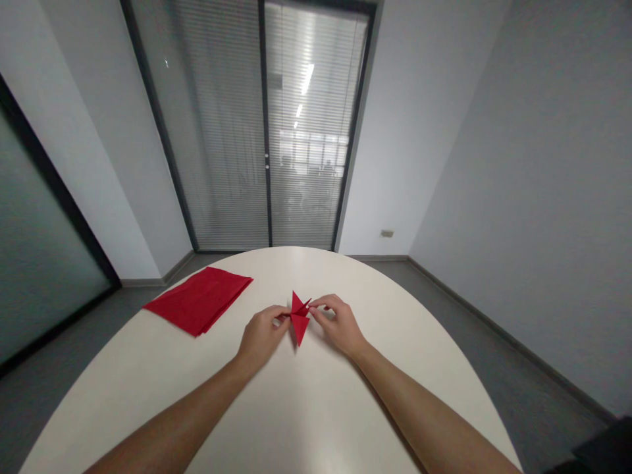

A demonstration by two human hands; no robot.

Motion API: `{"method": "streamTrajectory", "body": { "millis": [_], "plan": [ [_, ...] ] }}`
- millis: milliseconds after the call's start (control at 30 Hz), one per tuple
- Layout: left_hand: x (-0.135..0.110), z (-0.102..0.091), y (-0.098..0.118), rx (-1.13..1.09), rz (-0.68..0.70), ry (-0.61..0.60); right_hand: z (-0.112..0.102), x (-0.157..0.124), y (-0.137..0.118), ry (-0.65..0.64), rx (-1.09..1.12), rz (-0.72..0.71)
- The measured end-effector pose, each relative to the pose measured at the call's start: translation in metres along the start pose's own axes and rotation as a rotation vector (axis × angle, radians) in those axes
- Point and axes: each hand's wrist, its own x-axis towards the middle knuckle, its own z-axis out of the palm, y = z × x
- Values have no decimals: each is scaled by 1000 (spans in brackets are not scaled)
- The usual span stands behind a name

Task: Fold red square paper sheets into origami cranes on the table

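Note:
Between my two hands is a small folded red paper figure (pixel 299 322), with pointed flaps reaching toward the far side and toward me, like an origami crane. My left hand (pixel 264 334) pinches its left tip between thumb and fingers. On the other side, my right hand (pixel 338 322) has thumb and forefinger closed at a thin point on the figure's right. The figure is held just above the white table, and its underside is hidden.
A stack of red paper sheets (pixel 200 299) lies at the left of the round white table (pixel 316 421), reaching its edge. Beyond the table stand glass panels with blinds (pixel 306 197). A dark object (pixel 600 451) shows at the lower right corner.

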Motion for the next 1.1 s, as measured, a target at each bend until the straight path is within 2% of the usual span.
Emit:
{"method": "streamTrajectory", "body": {
  "millis": [300,633,1100],
  "plan": [
    [-1,0,1,17,8,-17,1,-1,0,-16,-7,18],
    [-1,0,-1,4,11,-11,-1,1,-2,71,29,-30],
    [0,1,-4,32,20,-31,-2,1,-9,-8,-2,-157]
  ]
}}
